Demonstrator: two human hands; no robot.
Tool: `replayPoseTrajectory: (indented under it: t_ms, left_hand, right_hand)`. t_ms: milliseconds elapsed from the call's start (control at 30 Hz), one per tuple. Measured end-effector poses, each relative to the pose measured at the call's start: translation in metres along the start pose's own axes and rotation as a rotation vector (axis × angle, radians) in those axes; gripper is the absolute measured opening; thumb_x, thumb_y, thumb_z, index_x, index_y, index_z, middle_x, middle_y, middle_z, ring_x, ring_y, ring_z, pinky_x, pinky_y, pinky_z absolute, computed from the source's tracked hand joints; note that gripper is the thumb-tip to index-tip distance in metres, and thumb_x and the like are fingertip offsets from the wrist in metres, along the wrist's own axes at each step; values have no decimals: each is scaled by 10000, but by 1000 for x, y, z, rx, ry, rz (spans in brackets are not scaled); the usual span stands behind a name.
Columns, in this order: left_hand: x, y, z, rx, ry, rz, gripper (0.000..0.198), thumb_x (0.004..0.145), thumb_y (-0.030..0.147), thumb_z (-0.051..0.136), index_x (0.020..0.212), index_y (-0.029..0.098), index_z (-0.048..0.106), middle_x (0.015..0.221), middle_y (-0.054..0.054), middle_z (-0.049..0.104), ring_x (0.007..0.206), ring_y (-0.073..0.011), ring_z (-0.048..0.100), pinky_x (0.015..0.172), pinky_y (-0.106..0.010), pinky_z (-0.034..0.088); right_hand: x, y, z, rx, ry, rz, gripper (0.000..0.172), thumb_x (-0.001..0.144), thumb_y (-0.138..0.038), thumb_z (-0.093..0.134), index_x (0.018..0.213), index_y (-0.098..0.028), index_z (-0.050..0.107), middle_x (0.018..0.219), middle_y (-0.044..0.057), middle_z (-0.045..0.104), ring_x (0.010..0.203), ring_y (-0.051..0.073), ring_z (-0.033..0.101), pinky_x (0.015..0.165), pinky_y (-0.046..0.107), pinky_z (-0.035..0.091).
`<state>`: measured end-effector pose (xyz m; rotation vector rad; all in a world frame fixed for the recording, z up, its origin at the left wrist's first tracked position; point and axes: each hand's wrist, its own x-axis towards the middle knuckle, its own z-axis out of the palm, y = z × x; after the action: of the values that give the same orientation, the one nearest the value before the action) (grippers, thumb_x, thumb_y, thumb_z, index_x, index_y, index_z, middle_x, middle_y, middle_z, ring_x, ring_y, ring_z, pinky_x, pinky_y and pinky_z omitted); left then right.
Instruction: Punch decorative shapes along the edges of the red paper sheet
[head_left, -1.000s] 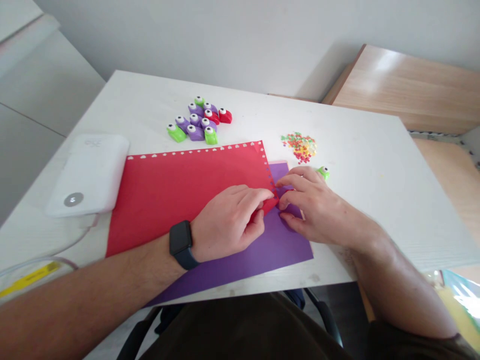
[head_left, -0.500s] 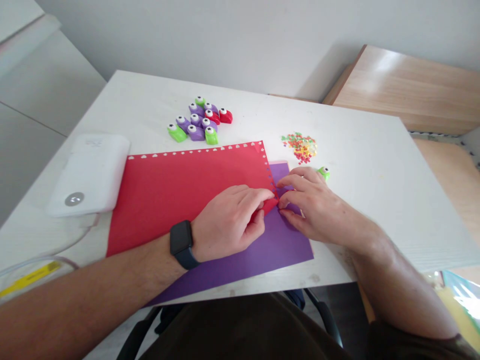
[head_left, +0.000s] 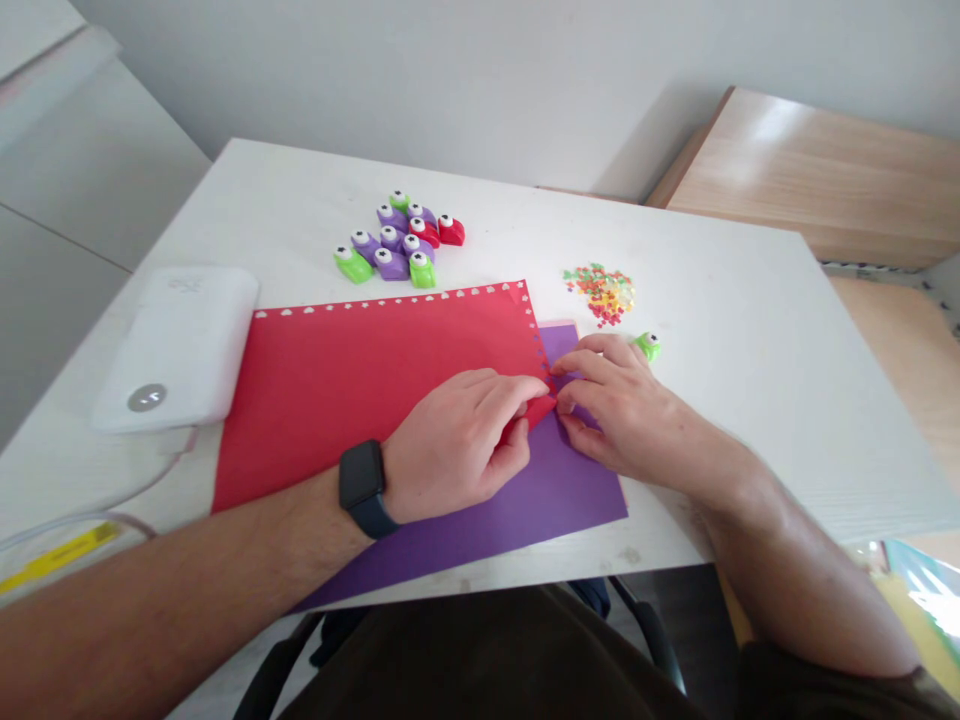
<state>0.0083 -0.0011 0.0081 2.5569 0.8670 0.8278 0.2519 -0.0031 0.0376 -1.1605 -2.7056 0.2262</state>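
Little has changed since the earlier frames: the right hand (head_left: 619, 408) has crept slightly leftward along the purple sheet (head_left: 525, 505), and everything else has kept its place. The left hand (head_left: 457, 445), a dark watch (head_left: 362, 483) on its wrist, still pinches the lifted right edge of the red sheet (head_left: 360, 385) between thumb and forefinger. The right hand's curled fingertips meet that same edge from the other side. Whether they grip the paper or something small beneath them cannot be told, since the fingers hide it.

The red sheet lies flat on the white counter (head_left: 735, 400), overlapping the purple sheet, with a row of punched holes along its far and right edges. A green punch (head_left: 648, 346) sits just beyond the right hand's knuckles, and a confetti pile (head_left: 602, 292) is a little further back. A cluster of punches (head_left: 401, 240) lies beyond the red sheet, and a white device (head_left: 176, 345) rests at its left.
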Motion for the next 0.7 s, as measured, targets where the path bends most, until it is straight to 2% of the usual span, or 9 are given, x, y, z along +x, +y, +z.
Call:
replayPoseTrajectory:
  t_ms: [400,700]
  left_hand:
    - [1,1,-2,3,16,3,280,941,74,575,1214,131,596,960,-52,704,829,-197,642,781,-336,506]
    - [1,1,-2,11,15,-5,272,951,89,553,1212,164,579,962,-52,715,842,-201,667,782,-340,527]
  right_hand:
    - [-4,4,-2,-3,85,1,89,918,-137,683,869,-205,713,1248,122,726,1283,369,520,1046,557,470]
    - [-5,-2,-8,23,16,46,19,898,-208,747,913,-220,746,1326,130,688,1304,398,493,1062,613,447]
